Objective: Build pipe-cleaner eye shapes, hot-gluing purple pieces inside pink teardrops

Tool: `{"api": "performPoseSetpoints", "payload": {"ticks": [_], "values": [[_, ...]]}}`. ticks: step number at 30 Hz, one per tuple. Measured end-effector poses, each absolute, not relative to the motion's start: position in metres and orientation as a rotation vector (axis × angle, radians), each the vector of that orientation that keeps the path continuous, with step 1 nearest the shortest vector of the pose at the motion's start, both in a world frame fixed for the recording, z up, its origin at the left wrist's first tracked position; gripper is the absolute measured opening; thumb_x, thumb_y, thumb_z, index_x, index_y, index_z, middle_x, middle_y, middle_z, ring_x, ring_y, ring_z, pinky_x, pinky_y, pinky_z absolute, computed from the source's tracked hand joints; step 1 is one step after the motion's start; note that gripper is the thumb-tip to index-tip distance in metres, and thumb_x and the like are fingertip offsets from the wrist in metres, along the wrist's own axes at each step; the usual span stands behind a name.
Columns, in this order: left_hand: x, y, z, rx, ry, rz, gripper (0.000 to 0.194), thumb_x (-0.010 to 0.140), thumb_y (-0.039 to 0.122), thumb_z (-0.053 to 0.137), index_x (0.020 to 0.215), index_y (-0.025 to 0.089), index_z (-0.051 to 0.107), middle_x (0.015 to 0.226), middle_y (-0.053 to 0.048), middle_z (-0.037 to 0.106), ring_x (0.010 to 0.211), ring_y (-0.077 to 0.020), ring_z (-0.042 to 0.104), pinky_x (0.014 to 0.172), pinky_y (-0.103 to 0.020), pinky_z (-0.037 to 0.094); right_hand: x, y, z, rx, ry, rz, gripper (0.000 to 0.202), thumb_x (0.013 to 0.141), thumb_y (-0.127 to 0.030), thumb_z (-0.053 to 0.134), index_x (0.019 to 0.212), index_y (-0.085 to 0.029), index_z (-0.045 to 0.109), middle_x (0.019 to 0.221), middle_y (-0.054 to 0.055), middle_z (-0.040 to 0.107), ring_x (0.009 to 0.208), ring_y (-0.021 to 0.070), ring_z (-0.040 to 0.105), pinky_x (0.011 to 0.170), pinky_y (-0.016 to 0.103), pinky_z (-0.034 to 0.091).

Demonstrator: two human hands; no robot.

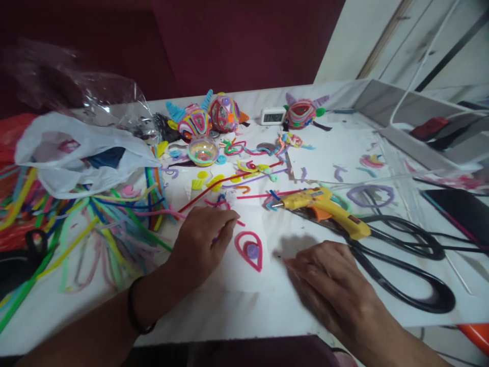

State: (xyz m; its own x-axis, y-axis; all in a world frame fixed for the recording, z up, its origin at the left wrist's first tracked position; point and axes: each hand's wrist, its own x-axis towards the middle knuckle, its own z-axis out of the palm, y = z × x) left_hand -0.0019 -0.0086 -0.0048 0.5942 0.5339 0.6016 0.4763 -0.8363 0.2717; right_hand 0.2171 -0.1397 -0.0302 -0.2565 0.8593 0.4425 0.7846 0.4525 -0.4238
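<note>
My left hand [204,244] is closed, thumb against fingers, around a short pink pipe cleaner [241,223] whose end pokes out past the fingertips. Just right of it, on a white paper sheet [244,282], lies a teardrop outline of pink pipe cleaner [261,243] with a small purple coil [252,251] inside. My right hand [332,280] hovers by the sheet's right side, fingers pinched together; a tiny dark speck shows at the fingertips, too small to name. Behind that hand rest a yellow glue gun [324,206] and large black-handled scissors [405,275].
Pipe cleaners [110,239] and a white plastic bag [84,153] crowd the left. At the back stand several decorated balls [301,113], a small digital clock [272,117] and a clear bowl [204,151]. A phone [458,214] lies at right beside cables.
</note>
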Motion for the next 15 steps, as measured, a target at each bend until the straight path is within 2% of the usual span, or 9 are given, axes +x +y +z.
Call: {"api": "performPoseSetpoints", "payload": {"ticks": [3, 7, 11, 15], "values": [[-0.005, -0.004, 0.007, 2.717, 0.865, 1.081, 0.015, 0.093, 0.013, 0.05, 0.098, 0.017, 0.063, 0.087, -0.002, 0.07, 0.083, -0.0157, 0.065, 0.077, -0.028, 0.05, 0.221, -0.143, -0.032, -1.369, -2.098, 0.156, 0.019, 0.093, -0.008, 0.048, 0.105, -0.017, 0.059, 0.087, 0.004, 0.057, 0.08, 0.0187, 0.052, 0.077, 0.039, 0.037], [-0.012, -0.009, 0.031, 2.78, 0.848, 1.043, 0.02, 0.094, 0.012, 0.046, 0.102, 0.017, 0.064, 0.099, -0.006, 0.069, 0.098, -0.0186, 0.063, 0.087, -0.032, 0.05, 0.222, -0.143, -0.032, -1.319, -2.083, 0.054, 0.02, 0.093, -0.007, 0.047, 0.108, -0.015, 0.058, 0.084, 0.003, 0.057, 0.078, 0.017, 0.054, 0.08, 0.038, 0.037], [-0.017, -0.017, 0.036, 2.882, 0.801, 0.999, 0.017, 0.093, 0.013, 0.05, 0.101, 0.017, 0.065, 0.096, -0.005, 0.069, 0.092, -0.0179, 0.064, 0.083, -0.031, 0.05, 0.22, -0.142, -0.033, -1.303, -2.051, 0.013, 0.022, 0.095, -0.01, 0.044, 0.111, -0.014, 0.059, 0.084, 0.003, 0.058, 0.078, 0.0165, 0.056, 0.082, 0.038, 0.037], [-0.019, -0.024, 0.017, 2.889, 0.748, 0.879, 0.016, 0.092, 0.012, 0.051, 0.1, 0.015, 0.065, 0.096, -0.006, 0.069, 0.09, -0.0181, 0.063, 0.082, -0.032, 0.05, 0.219, -0.141, -0.035, -1.28, -2.061, 0.015, 0.022, 0.095, -0.009, 0.044, 0.111, -0.014, 0.059, 0.082, 0.003, 0.06, 0.077, 0.0161, 0.055, 0.083, 0.038, 0.037]]}}
